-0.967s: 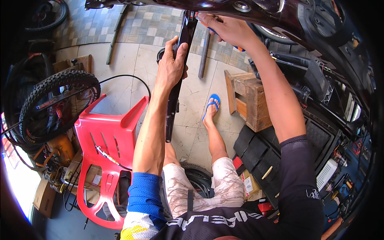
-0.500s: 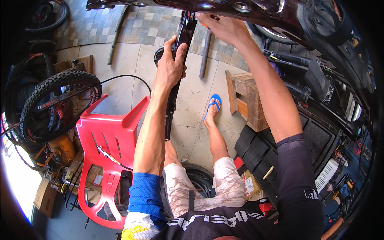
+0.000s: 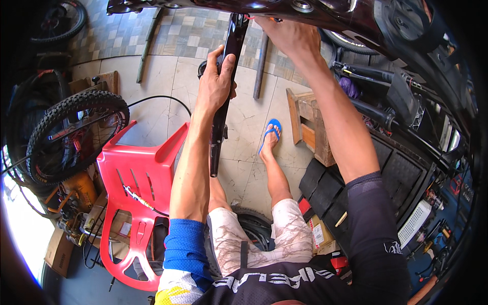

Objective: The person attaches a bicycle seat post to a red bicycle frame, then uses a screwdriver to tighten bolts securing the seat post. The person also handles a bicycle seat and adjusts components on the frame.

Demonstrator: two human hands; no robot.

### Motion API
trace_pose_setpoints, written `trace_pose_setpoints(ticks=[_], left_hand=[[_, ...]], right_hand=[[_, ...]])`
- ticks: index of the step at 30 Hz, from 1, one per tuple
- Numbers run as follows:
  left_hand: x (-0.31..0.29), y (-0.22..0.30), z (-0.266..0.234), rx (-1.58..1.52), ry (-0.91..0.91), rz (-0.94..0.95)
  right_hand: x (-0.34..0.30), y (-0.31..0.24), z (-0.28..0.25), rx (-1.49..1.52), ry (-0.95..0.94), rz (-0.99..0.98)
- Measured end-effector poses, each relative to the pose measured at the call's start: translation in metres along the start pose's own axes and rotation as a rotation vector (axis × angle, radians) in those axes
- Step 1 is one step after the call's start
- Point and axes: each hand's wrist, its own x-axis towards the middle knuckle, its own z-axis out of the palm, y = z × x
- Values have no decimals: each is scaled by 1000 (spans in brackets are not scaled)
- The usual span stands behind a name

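A dark, glossy bicycle frame (image 3: 335, 23) spans the top of the view. From its underside a long black frame arm (image 3: 220, 127) hangs down at a slant. My left hand (image 3: 216, 81) is wrapped round this arm at mid-length, thumb on its near face. Close to the arm's upper end, just under the frame, is my right hand (image 3: 290, 38). Its fingers are closed and partly hidden; a speck of orange shows by them, but what they hold I cannot make out. A small red bit lies between the fingertips and the arm.
A red plastic chair (image 3: 140, 168) stands at left, an air gun (image 3: 137, 197) with a hose on it. Behind it leans a knobby bicycle wheel (image 3: 76, 134). To the right are a wooden stool (image 3: 312, 122) and black mats (image 3: 325, 195). Metal bars (image 3: 261, 66) lie on the floor.
My right hand has shifted slightly right and turned, hiding most of the orange piece seen before. The hanging arm has swung a little; my left hand keeps its hold.
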Motion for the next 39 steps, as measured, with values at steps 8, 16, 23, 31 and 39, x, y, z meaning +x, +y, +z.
trace_pose_setpoints(ticks=[8,16,23,31,39], left_hand=[[5,-1,4,-38,-37,11],[26,-18,10,-85,68,91],[39,-43,22,145,286,393],[63,-11,20,165,352,-24],[10,-60,41,246,-39,95]], right_hand=[[-42,48,-11,-27,-183,390],[-121,58,-48,91,-485,709],[-201,42,-63,126,-585,790],[-258,-16,-111,249,-594,936],[-289,-49,-207,280,-405,1102]])
